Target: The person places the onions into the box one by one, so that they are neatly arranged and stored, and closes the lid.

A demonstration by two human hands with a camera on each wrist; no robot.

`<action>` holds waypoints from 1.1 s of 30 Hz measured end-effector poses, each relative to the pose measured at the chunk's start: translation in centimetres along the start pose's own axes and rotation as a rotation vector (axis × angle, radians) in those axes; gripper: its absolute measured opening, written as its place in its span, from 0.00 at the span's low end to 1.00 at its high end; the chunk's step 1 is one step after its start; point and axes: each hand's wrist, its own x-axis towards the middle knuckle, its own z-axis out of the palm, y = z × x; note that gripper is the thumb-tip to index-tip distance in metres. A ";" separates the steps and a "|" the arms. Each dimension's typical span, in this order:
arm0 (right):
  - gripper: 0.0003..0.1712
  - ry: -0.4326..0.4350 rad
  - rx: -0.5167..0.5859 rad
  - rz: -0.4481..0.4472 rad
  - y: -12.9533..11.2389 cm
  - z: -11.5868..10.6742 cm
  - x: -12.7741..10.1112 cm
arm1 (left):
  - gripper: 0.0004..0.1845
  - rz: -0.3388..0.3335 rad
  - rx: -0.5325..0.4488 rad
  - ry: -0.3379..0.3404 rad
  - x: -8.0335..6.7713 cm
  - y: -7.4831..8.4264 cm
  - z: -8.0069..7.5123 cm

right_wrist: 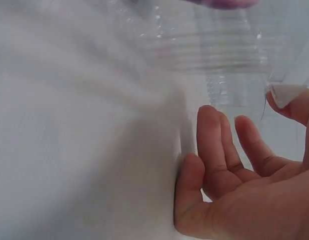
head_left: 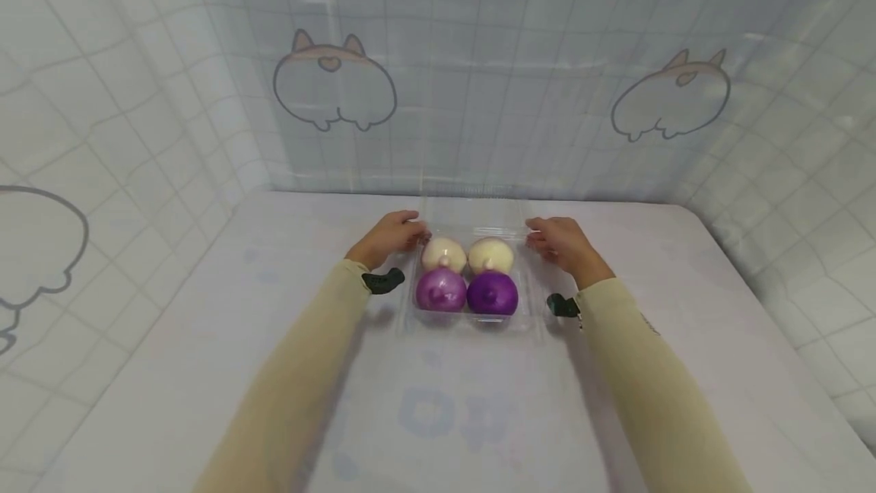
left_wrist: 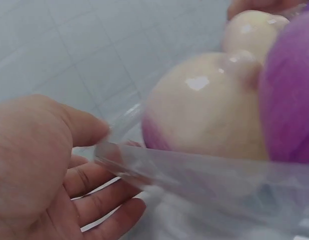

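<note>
A clear plastic clamshell box (head_left: 528, 280) sits on the table with its lid (head_left: 472, 211) folded back, away from me. Inside are two cream-white onions (head_left: 445, 255) at the back and two glossy purple onions (head_left: 492, 294) in front, all with a small nub. My left hand (head_left: 393, 240) pinches the box's back left rim; in the left wrist view the thumb lies over the edge, with the fingers (left_wrist: 97, 200) below. My right hand (head_left: 563, 243) holds the opposite rim, its thumb (right_wrist: 294, 105) at the plastic edge and the other fingers spread lower down.
A white table (head_left: 684, 341) lies under the box. Tile-patterned curtains (head_left: 479, 97) with line-drawn animals hang at the back and on both sides. Pale sleeves cover both arms, and a dark strap piece (head_left: 383, 281) shows at each wrist.
</note>
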 end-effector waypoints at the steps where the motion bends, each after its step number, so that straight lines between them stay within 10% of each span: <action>1: 0.31 0.016 -0.006 -0.008 0.0 0.1 0.0 | 0.34 0.000 0.007 0.006 0.1 -0.1 0.1; 33: 0.21 0.020 0.086 -0.089 1.4 0.0 -0.2 | 0.31 0.090 -0.134 0.031 -0.3 -0.3 0.7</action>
